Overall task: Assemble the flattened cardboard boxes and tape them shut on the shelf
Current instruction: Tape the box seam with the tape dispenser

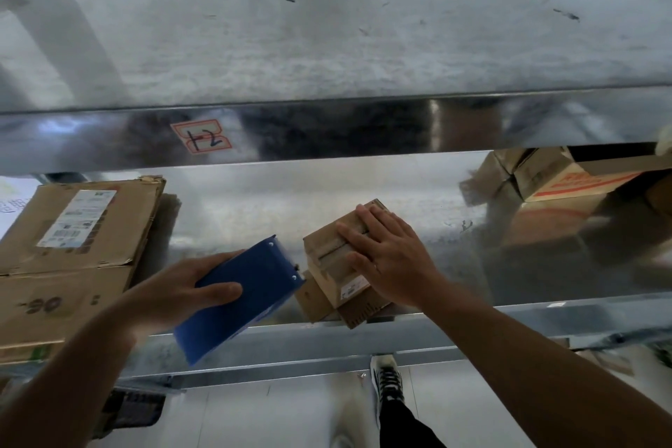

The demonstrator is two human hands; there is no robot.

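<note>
Here, right fingers splayed on box

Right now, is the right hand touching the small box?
Touching. The head view shows the right hand lying flat on top of the small cardboard box, fingers spread across its flaps.
</note>
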